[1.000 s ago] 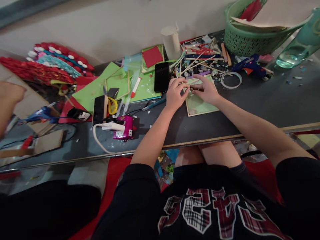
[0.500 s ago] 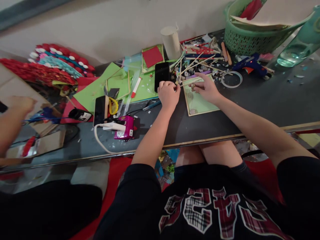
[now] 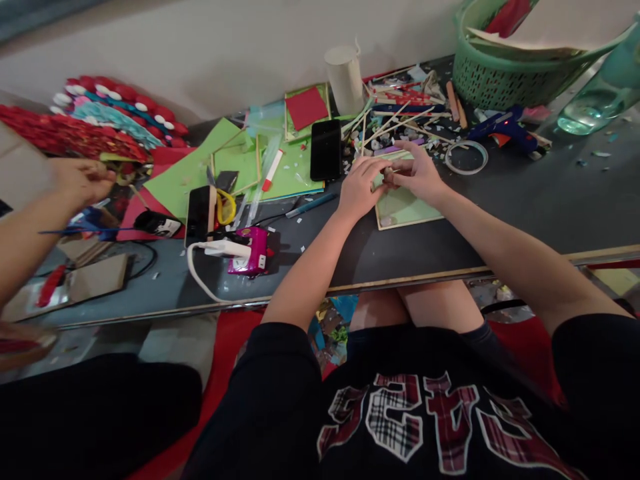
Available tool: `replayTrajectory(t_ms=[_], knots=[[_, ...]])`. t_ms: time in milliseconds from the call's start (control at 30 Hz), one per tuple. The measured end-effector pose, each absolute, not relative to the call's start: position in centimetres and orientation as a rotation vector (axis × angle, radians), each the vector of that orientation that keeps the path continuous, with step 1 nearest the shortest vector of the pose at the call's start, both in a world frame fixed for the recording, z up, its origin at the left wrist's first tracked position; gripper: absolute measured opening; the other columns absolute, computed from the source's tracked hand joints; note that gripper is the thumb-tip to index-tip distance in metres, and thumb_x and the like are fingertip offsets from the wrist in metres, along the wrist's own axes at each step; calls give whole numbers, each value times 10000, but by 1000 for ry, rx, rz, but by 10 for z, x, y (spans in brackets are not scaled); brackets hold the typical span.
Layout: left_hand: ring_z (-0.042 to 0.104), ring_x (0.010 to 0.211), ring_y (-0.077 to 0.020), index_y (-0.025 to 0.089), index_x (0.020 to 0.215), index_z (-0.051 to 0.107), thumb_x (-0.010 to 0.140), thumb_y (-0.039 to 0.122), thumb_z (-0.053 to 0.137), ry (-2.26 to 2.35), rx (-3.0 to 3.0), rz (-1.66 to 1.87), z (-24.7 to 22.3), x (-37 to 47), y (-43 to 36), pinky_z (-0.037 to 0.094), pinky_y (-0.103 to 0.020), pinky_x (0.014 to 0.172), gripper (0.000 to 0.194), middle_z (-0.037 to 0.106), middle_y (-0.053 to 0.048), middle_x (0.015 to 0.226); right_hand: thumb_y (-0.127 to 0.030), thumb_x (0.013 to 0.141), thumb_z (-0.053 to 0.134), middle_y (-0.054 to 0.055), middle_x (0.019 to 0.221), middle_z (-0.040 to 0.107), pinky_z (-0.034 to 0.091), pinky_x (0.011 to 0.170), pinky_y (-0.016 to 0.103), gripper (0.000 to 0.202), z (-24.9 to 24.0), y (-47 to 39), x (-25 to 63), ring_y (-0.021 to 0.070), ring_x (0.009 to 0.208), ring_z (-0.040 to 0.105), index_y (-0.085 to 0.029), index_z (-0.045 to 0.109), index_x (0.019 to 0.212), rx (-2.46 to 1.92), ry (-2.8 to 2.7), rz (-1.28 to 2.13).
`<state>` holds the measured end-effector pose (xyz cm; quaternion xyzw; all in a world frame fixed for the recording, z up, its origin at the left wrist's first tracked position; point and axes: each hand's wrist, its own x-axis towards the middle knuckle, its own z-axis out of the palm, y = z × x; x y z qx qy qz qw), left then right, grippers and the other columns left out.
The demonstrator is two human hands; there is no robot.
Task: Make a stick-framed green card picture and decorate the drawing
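My left hand [image 3: 361,187] and my right hand [image 3: 416,175] meet over a pale green panel [image 3: 413,212] with a thin light-wood border. My right thumb and a finger pinch a small, dull, roundish piece [image 3: 388,175], while its index finger is raised. The left fingers are bent close against that piece, and what lies between them is too small to make out. A black phone [image 3: 325,151] lies to the left of the hands. Behind them is a pile of thin sticks [image 3: 395,127] and small scraps.
A glue gun [image 3: 505,127], tape ring [image 3: 466,158], green basket [image 3: 500,83] and water bottle [image 3: 590,110] stand or lie at the right. Green paper [image 3: 290,175], a pink power adapter [image 3: 256,251] with a cable and another person's hand [image 3: 83,180] are at the left.
My left hand has moved right, away from the phone, and now touches or nearly touches my right hand. The other person's hand has moved right and up.
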<state>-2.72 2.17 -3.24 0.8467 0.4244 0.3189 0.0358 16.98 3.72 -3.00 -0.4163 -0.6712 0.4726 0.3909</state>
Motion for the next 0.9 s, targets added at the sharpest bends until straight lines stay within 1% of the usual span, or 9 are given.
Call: replayTrajectory(t_ms=[100, 167, 300, 400, 533, 667, 733, 800, 900], knots=[[627, 1299, -297, 278, 1188, 684, 1065, 522, 513, 1335, 2613, 1067, -33, -30, 22, 492, -509, 1167, 322, 727, -97, 1255, -611, 711, 905, 102, 1157, 778, 650, 972, 442, 919, -20, 34, 171, 282, 1081, 763, -242, 519, 1459, -1027, -1697, 1290], [636, 1281, -293, 283, 1105, 692, 1071, 516, 503, 1339, 2615, 1102, -33, -31, 21, 498, -516, 1156, 303, 729, -86, 1218, -595, 705, 913, 96, 1119, 788, 646, 985, 451, 862, -16, 34, 173, 285, 1085, 766, -224, 566, 1402, -966, -1687, 1366], [628, 1280, -286, 275, 1008, 700, 1042, 391, 596, 1327, 2601, 1068, -28, -25, 17, 494, -508, 1152, 159, 725, -76, 1212, -535, 699, 922, 89, 1042, 806, 644, 975, 480, 789, -13, 35, 182, 284, 1016, 783, -197, 613, 1342, -896, -1733, 1441], [626, 1267, -275, 251, 960, 700, 985, 268, 674, 1276, 2626, 963, -28, -20, 15, 501, -469, 1131, 40, 725, -73, 1214, -460, 672, 928, 78, 957, 811, 642, 960, 497, 723, -15, 34, 185, 291, 968, 789, -191, 643, 1280, -960, -1830, 1381], [659, 1195, -267, 219, 1003, 708, 952, 184, 673, 1285, 2588, 918, -30, -23, 18, 528, -430, 1073, 71, 731, -87, 1196, -401, 746, 847, 94, 968, 815, 628, 968, 494, 599, -18, 35, 187, 294, 976, 791, -194, 658, 1275, -1118, -1870, 1171], [700, 1048, -261, 204, 990, 720, 934, 155, 663, 1391, 2476, 828, -33, -33, 24, 565, -404, 964, 93, 750, -84, 1065, -395, 789, 813, 108, 986, 824, 621, 943, 488, 606, -10, 30, 197, 295, 947, 793, -198, 647, 1337, -1236, -1946, 975], [686, 1120, -278, 203, 1089, 733, 931, 167, 675, 1385, 2476, 795, -35, -37, 27, 560, -413, 987, 172, 750, -99, 1136, -408, 781, 829, 97, 970, 832, 619, 931, 481, 645, -3, 20, 202, 300, 924, 797, -211, 641, 1366, -1218, -2103, 999], [650, 1224, -295, 214, 1207, 729, 948, 188, 662, 1353, 2517, 777, -37, -38, 30, 538, -436, 1046, 269, 727, -114, 1257, -375, 792, 820, 76, 1011, 839, 606, 958, 457, 626, 3, 8, 206, 299, 985, 797, -243, 641, 1378, -1171, -2261, 1009], [623, 1271, -306, 234, 1240, 738, 967, 205, 620, 1334, 2572, 754, -41, -37, 33, 510, -464, 1095, 298, 705, -114, 1323, -314, 817, 787, 40, 1037, 841, 587, 997, 430, 600, 10, -11, 207, 287, 1043, 796, -275, 632, 1396, -1150, -2353, 941]])
